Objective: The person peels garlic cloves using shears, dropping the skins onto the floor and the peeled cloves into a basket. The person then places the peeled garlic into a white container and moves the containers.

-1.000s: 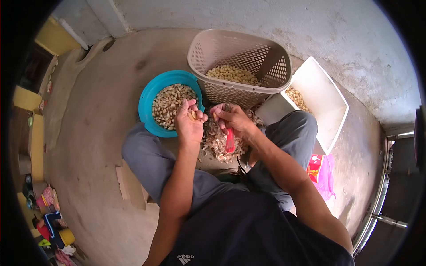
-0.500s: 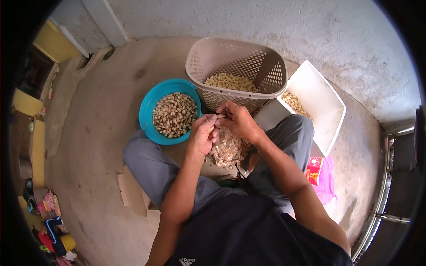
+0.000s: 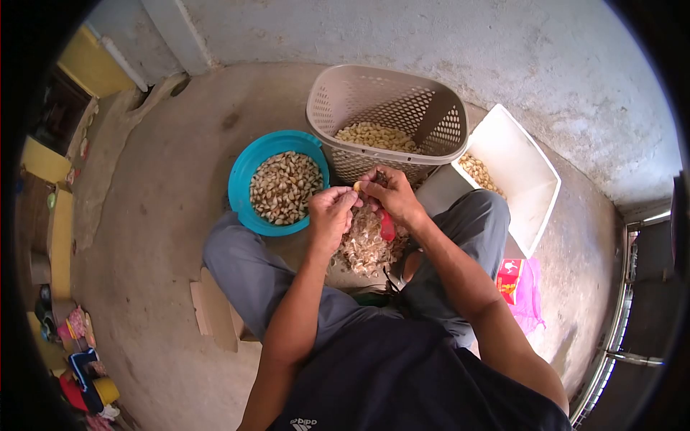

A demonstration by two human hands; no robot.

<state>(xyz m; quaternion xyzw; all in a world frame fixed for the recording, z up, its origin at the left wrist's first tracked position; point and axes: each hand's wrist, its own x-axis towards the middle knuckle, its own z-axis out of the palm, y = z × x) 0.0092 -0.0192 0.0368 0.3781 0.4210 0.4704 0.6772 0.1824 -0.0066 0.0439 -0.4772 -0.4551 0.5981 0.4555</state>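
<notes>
My left hand (image 3: 331, 215) and my right hand (image 3: 389, 194) meet above a heap of papery skins (image 3: 365, 251), fingertips closed on one small pale garlic clove (image 3: 357, 186) between them. A red-handled tool (image 3: 387, 226) shows just below my right hand, partly hidden by it. Left of the hands, a teal basin (image 3: 240, 183) holds unpeeled cloves (image 3: 286, 188). Behind the hands stands a beige perforated basket (image 3: 388, 80) with pale peeled cloves (image 3: 377, 136). To the right, a white box (image 3: 528, 169) is tilted, with more cloves (image 3: 481, 174) inside.
My bent legs flank the heap. Cardboard (image 3: 219, 312) lies by my left knee. A red packet (image 3: 509, 279) and pink bag (image 3: 530, 298) lie beyond my right leg. A wall (image 3: 460, 43) rises behind the basket; colourful items (image 3: 75, 337) sit at far left.
Both hands have shifted slightly, and the clove between them now looks more yellow. The red-handled tool has come into sight below my right hand. The view has moved a little.
</notes>
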